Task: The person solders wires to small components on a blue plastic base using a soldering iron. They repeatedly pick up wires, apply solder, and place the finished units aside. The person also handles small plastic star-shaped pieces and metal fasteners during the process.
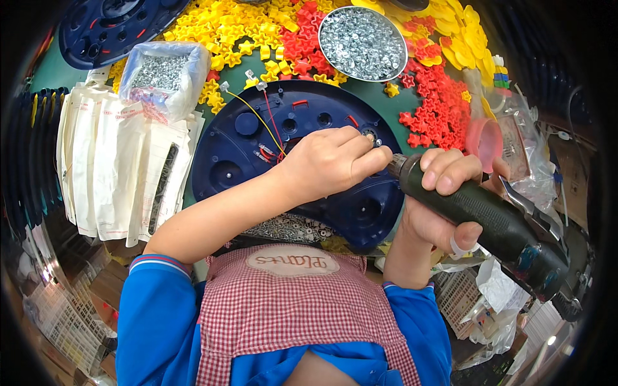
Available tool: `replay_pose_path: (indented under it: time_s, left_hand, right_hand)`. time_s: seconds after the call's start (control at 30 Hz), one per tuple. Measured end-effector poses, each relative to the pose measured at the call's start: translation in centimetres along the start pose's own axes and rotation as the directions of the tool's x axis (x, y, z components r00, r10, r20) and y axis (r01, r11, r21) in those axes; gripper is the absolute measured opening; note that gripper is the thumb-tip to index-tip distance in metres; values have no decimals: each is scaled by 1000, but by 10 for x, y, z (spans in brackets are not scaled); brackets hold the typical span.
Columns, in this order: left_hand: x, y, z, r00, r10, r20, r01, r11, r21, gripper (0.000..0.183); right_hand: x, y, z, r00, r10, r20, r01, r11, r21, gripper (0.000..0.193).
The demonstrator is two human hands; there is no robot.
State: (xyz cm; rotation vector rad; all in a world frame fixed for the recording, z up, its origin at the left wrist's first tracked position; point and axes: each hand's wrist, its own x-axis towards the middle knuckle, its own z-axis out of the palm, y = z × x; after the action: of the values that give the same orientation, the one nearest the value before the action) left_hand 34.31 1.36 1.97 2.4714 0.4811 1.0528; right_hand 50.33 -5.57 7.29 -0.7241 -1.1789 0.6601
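Note:
A dark blue rounded plastic panel [219, 151] lies in front of me. My right hand [444, 186] is wrapped round a black power screwdriver [486, 212], whose tip points left toward the panel's right part. Close to that tip, my left hand [338, 161] is closed over the panel with its fingers curled; whatever it pinches is hidden. A small round metal piece [370, 137] shows by its fingertips, beside a screw [378, 142]. From the panel's middle run a yellow wire [254, 112] and a red wire [270, 112], both with clear connectors at their ends.
Small metal parts fill a round dish [364, 44] and a plastic-lined box [161, 72]. Yellow star pieces [225, 32] and red star pieces [438, 103] are heaped behind the panel. White paper packets [103, 161] stand at left. Another blue panel [116, 26] lies at far left.

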Motion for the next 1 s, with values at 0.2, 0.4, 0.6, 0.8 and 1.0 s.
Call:
replay_pose_path:
  time_s: [0.2, 0.4, 0.6, 0.8, 1.0]
  left_hand:
    - [2, -4, 0, 1000, -4, 4, 4, 999, -42, 21]
    - [1, -3, -1, 999, -32, -11, 32, 999, -32, 32]
    - [1, -4, 2, 993, -117, -12, 116, 993, -20, 43]
    - [-16, -6, 1, 966, -141, 215, 115, 985, 127, 49]
    - [-29, -6, 13, 971, -78, 225, 8, 956, 293, 46]
  right_hand:
    - [1, 0, -1, 1000, -21, 21, 21, 1000, 23, 74]
    - [-1, 3, -1, 999, -37, 16, 36, 999, 29, 75]
    - [-5, 9, -4, 994, -2, -112, 12, 996, 87, 69]
    - [2, 6, -27, 964, -135, -229, 128, 991, -45, 73]
    - [2, 11, -22, 968, -49, -248, 32, 997, -73, 78]
